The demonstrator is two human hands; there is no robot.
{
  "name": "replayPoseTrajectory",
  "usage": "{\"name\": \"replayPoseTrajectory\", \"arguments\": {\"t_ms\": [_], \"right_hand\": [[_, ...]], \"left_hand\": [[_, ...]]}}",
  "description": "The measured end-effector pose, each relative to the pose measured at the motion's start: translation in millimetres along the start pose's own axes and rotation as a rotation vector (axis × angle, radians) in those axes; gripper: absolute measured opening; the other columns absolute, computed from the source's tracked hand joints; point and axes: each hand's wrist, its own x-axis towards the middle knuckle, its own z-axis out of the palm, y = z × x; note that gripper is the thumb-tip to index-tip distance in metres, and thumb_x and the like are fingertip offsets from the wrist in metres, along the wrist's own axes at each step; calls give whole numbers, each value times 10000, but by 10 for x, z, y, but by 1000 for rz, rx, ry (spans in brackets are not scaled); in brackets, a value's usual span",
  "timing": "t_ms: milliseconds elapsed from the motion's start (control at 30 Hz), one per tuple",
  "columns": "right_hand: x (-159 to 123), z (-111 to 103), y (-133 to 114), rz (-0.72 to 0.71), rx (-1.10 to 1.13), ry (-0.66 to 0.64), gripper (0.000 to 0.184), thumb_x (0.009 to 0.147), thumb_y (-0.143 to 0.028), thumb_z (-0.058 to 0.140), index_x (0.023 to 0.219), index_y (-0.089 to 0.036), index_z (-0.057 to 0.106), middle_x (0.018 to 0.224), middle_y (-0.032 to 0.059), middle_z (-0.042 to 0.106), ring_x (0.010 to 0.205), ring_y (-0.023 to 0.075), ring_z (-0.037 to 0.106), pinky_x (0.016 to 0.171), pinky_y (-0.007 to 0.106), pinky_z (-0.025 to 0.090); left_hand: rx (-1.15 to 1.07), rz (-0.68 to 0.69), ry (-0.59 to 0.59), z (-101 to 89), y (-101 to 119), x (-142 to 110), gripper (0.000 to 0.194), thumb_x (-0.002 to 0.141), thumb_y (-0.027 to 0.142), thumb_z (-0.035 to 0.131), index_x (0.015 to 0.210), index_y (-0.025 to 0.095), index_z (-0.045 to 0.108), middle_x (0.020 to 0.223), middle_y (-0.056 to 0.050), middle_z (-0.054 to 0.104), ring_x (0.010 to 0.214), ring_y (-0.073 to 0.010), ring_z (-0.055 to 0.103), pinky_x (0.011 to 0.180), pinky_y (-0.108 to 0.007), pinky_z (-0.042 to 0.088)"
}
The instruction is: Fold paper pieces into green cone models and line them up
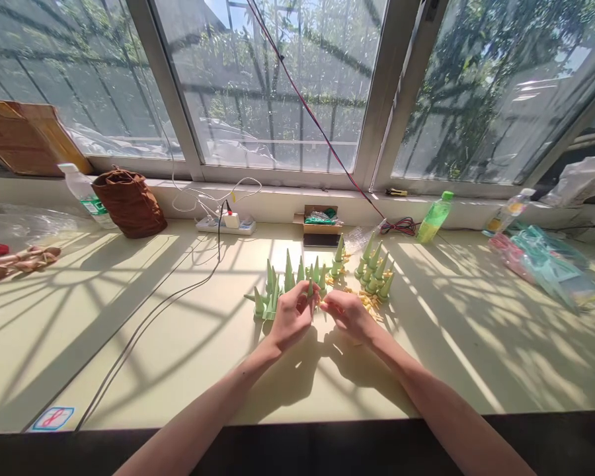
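My left hand is closed around a small green cone, its tip pointing up between the fingers. Close beside it, my right hand pinches a small yellow piece against the cone's side; whether the two are joined I cannot tell. Several plain green cones stand upright behind and left of my left hand. To the right is a group of green cones with yellow bits around them. Loose yellow pieces lie in a pile just beyond my right hand.
An open cardboard box sits behind the cones. A power strip with cables running to the front edge lies left. At the back stand a brown bag and a green bottle. Plastic bags lie right.
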Motion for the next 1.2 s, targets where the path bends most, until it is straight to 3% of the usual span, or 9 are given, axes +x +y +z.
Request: {"name": "replayPoseTrajectory", "arguments": {"t_ms": [233,633,900,1033,1133,1200], "right_hand": [[-13,19,42,-15,-42,-5,336,939,-286,432,633,-204,320,595,-38,344,537,107,319,519,253,267],[-14,11,7,22,-58,-32,341,929,-288,403,606,-220,316,549,-35,310,499,120,302,496,269,282],[-21,27,25,16,-70,-42,350,938,-278,402,596,-217,362,530,-27,346,485,118,303,481,270,290],[-23,39,38,8,-73,-35,363,947,-298,411,597,-212,376,526,-39,348,480,111,309,487,258,280],[-14,32,23,25,-127,20,360,951,-318,450,612,-197,462,534,-34,404,489,112,352,510,254,294],[-4,13,-6,36,-156,75,263,933,-339,514,731,-179,570,606,-12,483,533,125,422,543,257,340]], "left_hand": [[35,36,-2,-1,14,-4,52,905,206,516,929,177,552,713,20,536,512,-72,451,475,-198,328],[42,47,3,7,15,-20,64,890,195,514,922,179,567,701,19,535,512,-76,437,482,-199,327],[46,20,6,4,64,-19,99,911,265,521,898,178,568,661,31,520,490,-73,407,472,-201,309],[25,-11,3,0,77,-4,146,936,292,491,926,175,578,718,9,566,536,-95,487,510,-212,379],[51,-11,47,4,66,17,170,950,293,470,955,170,588,810,-21,582,579,-107,521,547,-230,426],[89,16,84,10,57,27,170,950,283,473,940,167,597,870,-37,562,609,-108,524,565,-238,443]]}}
